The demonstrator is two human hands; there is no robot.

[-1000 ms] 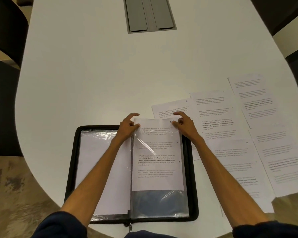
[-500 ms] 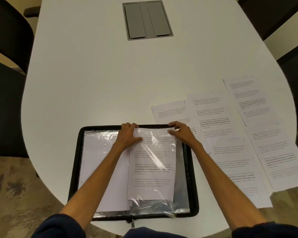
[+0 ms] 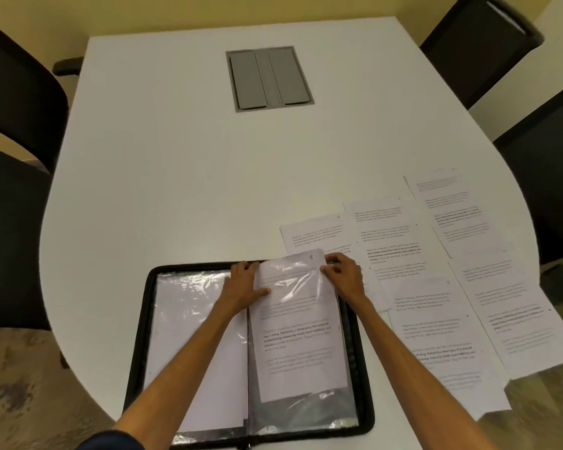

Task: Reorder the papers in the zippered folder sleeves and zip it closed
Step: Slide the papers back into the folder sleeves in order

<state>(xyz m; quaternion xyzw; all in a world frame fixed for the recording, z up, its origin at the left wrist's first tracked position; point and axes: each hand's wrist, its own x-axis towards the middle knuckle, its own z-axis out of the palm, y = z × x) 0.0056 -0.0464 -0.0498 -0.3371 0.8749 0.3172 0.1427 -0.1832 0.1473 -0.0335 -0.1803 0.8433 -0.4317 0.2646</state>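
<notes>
A black zippered folder point(image 3: 140, 326) lies open on the white table point(image 3: 176, 177), near its front edge. A printed page point(image 3: 298, 345) marked 5 sits partway inside the right-hand clear sleeve point(image 3: 303, 414), its top edge sticking out past the folder's far rim. My left hand point(image 3: 244, 284) rests at the sleeve's top left with the thumb pressed on the plastic. My right hand point(image 3: 340, 274) pinches the sleeve's top right corner. The left-hand sleeve point(image 3: 189, 319) holds a blank-looking white sheet.
Several loose printed pages point(image 3: 436, 287) lie overlapped on the table to the right of the folder. A grey cable hatch point(image 3: 268, 77) is set in the table's middle. Black chairs point(image 3: 17, 102) stand at the left and the right sides.
The page has slid a little way back up, so its top edge now pokes out past the sleeve and the folder's far rim. Both hands stay at the sleeve's top corners.
</notes>
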